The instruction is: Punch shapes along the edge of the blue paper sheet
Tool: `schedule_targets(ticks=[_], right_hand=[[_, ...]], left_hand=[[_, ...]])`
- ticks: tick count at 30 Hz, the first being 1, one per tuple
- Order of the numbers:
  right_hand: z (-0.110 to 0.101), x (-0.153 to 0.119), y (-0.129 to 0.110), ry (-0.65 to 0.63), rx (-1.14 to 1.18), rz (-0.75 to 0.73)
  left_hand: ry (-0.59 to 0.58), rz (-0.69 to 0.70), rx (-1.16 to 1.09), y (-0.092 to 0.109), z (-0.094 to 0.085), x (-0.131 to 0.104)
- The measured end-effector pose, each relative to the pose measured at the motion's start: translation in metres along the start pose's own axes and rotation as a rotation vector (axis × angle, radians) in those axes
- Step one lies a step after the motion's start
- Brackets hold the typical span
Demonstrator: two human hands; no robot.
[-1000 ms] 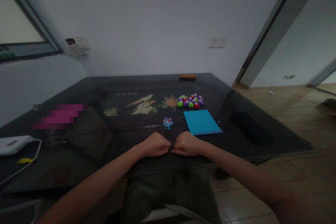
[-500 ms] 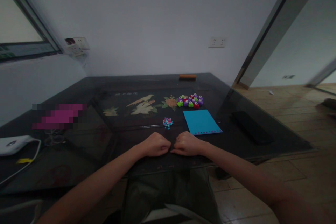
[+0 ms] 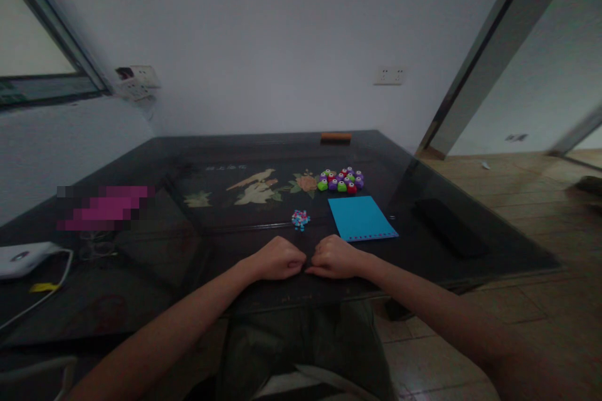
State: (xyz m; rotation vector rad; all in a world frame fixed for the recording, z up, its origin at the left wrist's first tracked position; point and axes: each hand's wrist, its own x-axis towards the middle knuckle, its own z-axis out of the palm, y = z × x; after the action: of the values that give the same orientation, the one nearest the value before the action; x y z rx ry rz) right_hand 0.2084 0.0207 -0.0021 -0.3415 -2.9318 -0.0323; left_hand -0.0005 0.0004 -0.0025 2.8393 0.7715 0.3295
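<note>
Hands resting side by side on the near edge of a dark glass table (image 3: 197,301), knuckles nearly touching. Left hand (image 3: 278,259) curled into a loose fist, holding nothing visible. Right hand (image 3: 335,257) curled the same way, fingers folded under, also with nothing visible inside. Both forearms bare, coming in from the bottom corners.

Just beyond the hands, between them and a little further on the table, a small heap of tiny coloured bits (image 3: 300,220), pink and blue, too small to tell more. To the right of this heap, close to the right hand but apart from it, a blue notebook (image 3: 361,218) lying flat, with a row of holes along its near edge. Behind the notebook, a cluster of small toys (image 3: 341,180) in purple, green and red, packed tightly together. Beside the cluster, under the glass, a picture of birds and flowers (image 3: 256,188).

At the far edge, an orange bar (image 3: 335,136). Well to the right, a flat black object (image 3: 446,225). At the far left, a white device (image 3: 23,258) with a cable.
</note>
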Motion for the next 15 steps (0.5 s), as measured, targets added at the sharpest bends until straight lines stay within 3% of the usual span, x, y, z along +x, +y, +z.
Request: schedule_targets(ticks=[15], right_hand=[[0.0019,-0.0010,0.0005,0.005,-0.008,0.013]], left_hand=[[-0.004,-0.016,0.004,0.0015,-0.0017,-0.0001]])
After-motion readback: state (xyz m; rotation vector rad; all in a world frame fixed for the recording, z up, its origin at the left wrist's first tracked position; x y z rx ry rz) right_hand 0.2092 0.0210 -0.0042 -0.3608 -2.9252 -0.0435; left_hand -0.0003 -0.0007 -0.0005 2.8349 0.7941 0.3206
